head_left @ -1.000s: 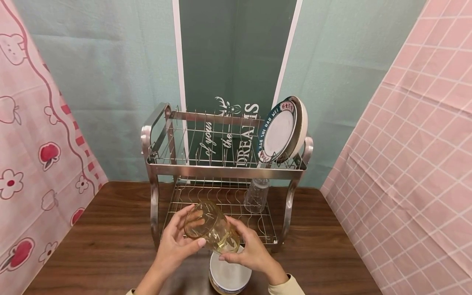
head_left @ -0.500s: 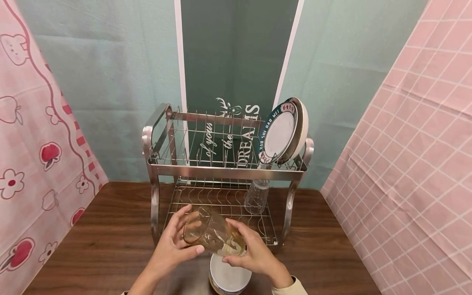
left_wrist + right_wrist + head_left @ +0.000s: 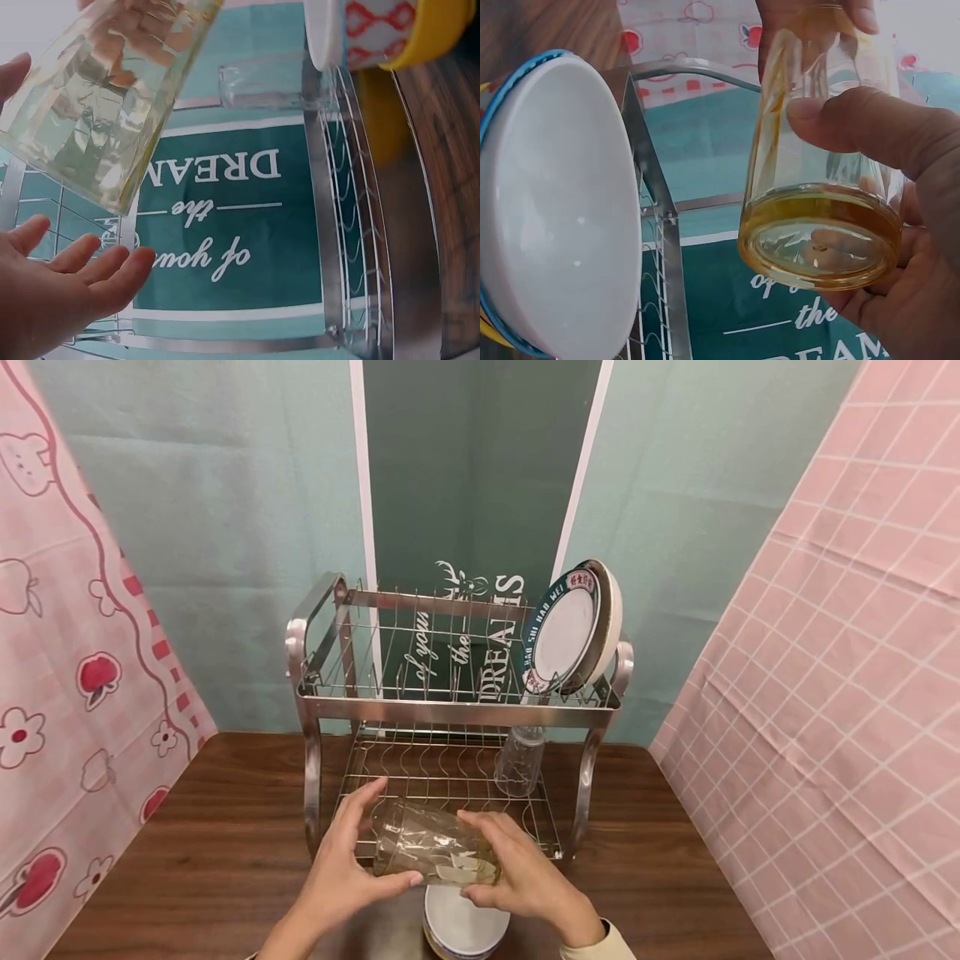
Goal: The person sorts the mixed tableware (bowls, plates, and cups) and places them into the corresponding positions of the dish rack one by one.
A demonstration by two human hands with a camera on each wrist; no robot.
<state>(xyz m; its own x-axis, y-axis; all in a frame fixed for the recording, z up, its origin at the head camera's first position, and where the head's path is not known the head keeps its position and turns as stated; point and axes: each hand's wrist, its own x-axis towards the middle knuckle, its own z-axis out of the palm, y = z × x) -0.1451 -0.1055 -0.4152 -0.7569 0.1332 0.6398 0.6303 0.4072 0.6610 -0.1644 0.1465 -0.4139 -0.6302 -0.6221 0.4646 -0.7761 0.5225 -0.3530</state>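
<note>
A clear amber-tinted glass [image 3: 435, 845] lies tilted sideways in the air in front of the rack, its mouth towards the left. My right hand [image 3: 525, 877] grips it near the thick base, thumb across the side in the right wrist view [image 3: 900, 135]. Around the mouth end, my left hand [image 3: 341, 860] is spread wide. The left wrist view shows its fingers [image 3: 82, 270] apart from the glass; whether the thumb touches it I cannot tell. Below the glass, a white bowl [image 3: 465, 922] stands on the table, apparently stacked on others.
A two-tier metal dish rack [image 3: 457, 710] stands behind my hands on the wooden table [image 3: 660, 877]. On its upper tier, a blue-rimmed plate [image 3: 562, 639] leans at the right with another dish behind it. A clear glass [image 3: 519, 764] stands on the lower tier, right side.
The glass has turned from slanted to nearly level, its mouth swinging from facing me to the left. My left hand's fingers have spread away from it, while the right hand keeps its grip.
</note>
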